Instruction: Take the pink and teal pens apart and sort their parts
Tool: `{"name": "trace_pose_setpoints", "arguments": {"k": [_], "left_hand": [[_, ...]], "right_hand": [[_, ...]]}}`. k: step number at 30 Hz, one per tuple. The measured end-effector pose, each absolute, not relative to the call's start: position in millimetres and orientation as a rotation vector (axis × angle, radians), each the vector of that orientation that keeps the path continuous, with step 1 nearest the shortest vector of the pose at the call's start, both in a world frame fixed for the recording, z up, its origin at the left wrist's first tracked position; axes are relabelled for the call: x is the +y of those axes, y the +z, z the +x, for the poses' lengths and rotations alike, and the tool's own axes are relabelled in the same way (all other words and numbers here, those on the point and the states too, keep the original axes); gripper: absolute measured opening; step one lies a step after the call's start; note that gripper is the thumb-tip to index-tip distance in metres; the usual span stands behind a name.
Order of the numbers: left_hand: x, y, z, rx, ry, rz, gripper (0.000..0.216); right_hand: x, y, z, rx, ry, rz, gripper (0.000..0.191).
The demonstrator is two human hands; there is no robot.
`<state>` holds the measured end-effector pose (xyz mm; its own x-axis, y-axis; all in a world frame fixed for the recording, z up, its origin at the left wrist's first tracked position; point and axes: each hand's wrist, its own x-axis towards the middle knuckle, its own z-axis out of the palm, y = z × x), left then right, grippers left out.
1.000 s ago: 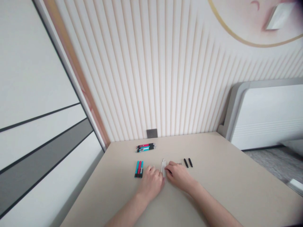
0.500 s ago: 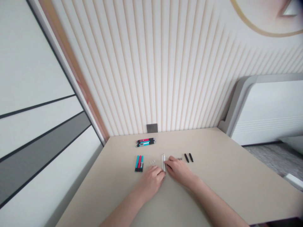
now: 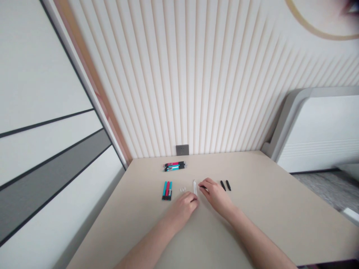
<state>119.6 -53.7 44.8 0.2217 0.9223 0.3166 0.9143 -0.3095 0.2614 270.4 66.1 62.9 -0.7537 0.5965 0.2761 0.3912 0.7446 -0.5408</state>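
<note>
My left hand (image 3: 183, 207) rests on the beige table (image 3: 252, 224) with fingers curled, its fingertips at the near end of thin white pen refills (image 3: 195, 186). My right hand (image 3: 215, 194) lies just right of the refills, fingers bent, with a small black piece (image 3: 203, 186) at its fingertips. Two black pen parts (image 3: 226, 185) lie to its right. Short teal and red pen barrels (image 3: 167, 190) lie left of my left hand, and tiny white bits (image 3: 182, 189) sit between them and the refills.
A bundle of whole pens (image 3: 174, 166) lies near the ribbed wall, below a grey wall socket (image 3: 182, 150). A white panelled wall runs along the left. A white and grey bed headboard (image 3: 316, 130) stands to the right.
My left hand slid back toward me, uncovering the tiny white bits. My right hand shifted slightly right, away from the refills, and a black piece now shows at its fingertips.
</note>
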Motion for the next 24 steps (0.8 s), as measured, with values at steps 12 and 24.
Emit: {"name": "trace_pose_setpoints", "arguments": {"k": [12,24], "left_hand": [[-53.4,43.2,121.7,1.840,0.646,2.404,0.013],[-50.4,43.3,121.4,1.787,0.684,2.429,0.015]], "right_hand": [[62.2,64.9,270.5,-2.538,0.758,-0.630,0.032],[85.0,65.1,278.3,-2.336,0.778,-0.689,0.024]]}}
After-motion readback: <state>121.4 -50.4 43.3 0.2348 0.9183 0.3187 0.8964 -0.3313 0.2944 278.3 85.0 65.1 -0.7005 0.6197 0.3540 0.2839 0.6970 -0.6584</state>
